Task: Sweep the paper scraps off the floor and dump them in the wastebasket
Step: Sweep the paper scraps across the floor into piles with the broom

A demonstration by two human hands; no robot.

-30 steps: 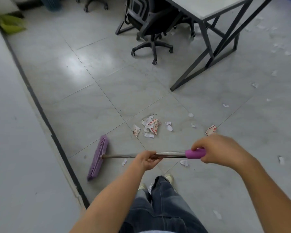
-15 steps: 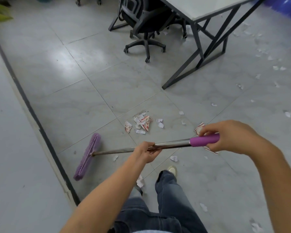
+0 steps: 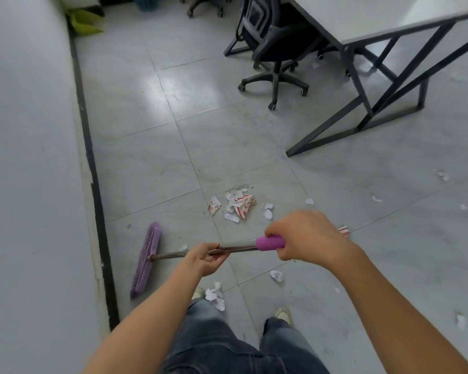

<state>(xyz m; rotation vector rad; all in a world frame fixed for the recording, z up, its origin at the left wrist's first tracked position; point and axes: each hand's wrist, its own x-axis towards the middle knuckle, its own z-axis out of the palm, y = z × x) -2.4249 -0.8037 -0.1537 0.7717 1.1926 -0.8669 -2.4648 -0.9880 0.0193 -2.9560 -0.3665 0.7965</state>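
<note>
Head view, angled down over grey tiled floor (image 3: 227,136). Push broom (image 3: 170,256) held crosswise in front of the body, low and nearly level, in both hands. Left hand (image 3: 204,259) palm up under the bare metal shaft, fingers curled round it about midway along. Right hand (image 3: 305,238) knuckles up, closed in a fist round the purple grip (image 3: 268,242) at the handle's end. Purple brush head (image 3: 146,259) out to the left, down on the floor, near the black baseboard (image 3: 97,198) under the pale wall (image 3: 25,157). Main heap of paper scraps (image 3: 238,205), white with red print, on the floor just beyond the handle, well apart from the brush head and to its right. Small white bit (image 3: 184,247) right by the shaft; touching or not, cannot tell. Crumpled pieces (image 3: 215,295) beside the left shoe (image 3: 199,292), one more ball (image 3: 276,275) below the right hand. Red-striped scrap (image 3: 343,230) peeking out behind the right wrist. Loose flecks (image 3: 442,174) scattered well apart across the right side. Blue jeans (image 3: 227,346) at the bottom edge. Black office chair (image 3: 274,49) tucked against a white desk (image 3: 362,22) on black legs, upper right. Yellow-green plastic item (image 3: 85,21) and blue ribbed container (image 3: 146,1) far off by the wall, upper left, both partly cut off.
</note>
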